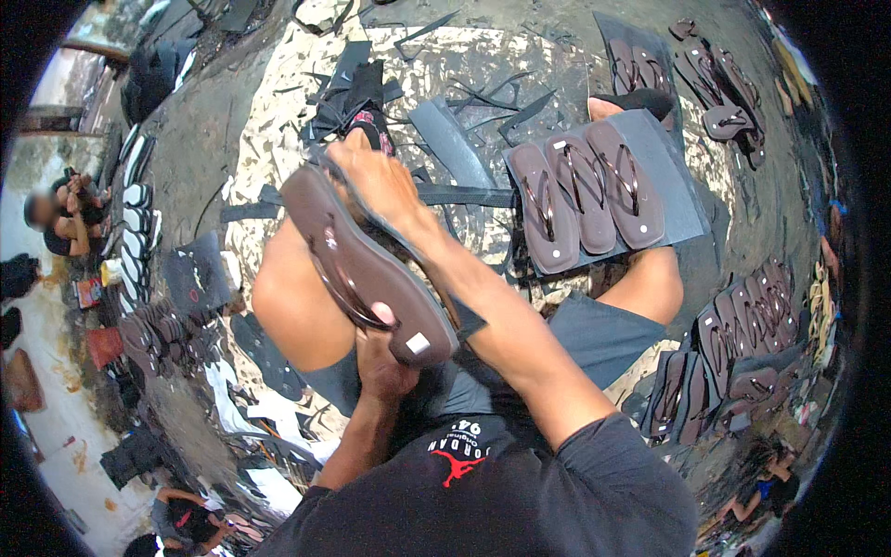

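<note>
A brown thong sandal (376,251) with dark shiny straps is held tilted over my lap, its heel, bearing a small white sticker, toward me. My left hand (385,364) is closed on the heel end from beneath, the thumb tip showing on the footbed. My right hand (376,181) reaches past the sandal and is closed near its toe end; what its fingers hold is hidden. A dark strip (394,243) runs along the sandal's right edge, below my right wrist. I cannot tell whether it is joined to the sole.
Three brown sandals (587,190) lie on a grey sheet (682,172) over my right leg. Black offcuts (483,102) litter the patterned mat ahead. More sandals (747,316) stand in rows at right; others (162,330) are heaped at left. Other people (74,213) sit at the far left.
</note>
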Available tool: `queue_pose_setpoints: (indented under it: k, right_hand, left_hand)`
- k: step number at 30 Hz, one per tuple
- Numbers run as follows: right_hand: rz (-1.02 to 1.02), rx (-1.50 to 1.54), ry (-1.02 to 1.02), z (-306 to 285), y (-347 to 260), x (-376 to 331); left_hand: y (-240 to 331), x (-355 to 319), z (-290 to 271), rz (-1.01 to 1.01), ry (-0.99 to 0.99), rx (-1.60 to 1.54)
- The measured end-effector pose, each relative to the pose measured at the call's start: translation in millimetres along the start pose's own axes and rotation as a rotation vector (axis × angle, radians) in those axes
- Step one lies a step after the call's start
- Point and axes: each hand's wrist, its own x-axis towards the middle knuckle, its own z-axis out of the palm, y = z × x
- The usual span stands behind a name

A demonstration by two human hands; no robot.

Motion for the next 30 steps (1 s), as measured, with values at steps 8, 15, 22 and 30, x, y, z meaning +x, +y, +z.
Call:
queue_pose_setpoints:
  k: [8,15,22,30]
  right_hand:
    - [0.153,0.754,-0.297,-107,-34,-43]
    - [0.072,0.601,-0.033,-115,-70,-145]
    - [-0.001,0.067,0.008,-93,-19,-213]
    - [-0.175,-0.018,-0.410,-150,-50,-136]
  left_hand:
    - [37,-20,-5,-0.016,-0.062,0.366]
    - [102,23,24,0.144,-0.304,0.477]
    - [110,12,11,-0.072,-0.303,0.423]
    - [111,5,9,-0.022,-0.466,0.630]
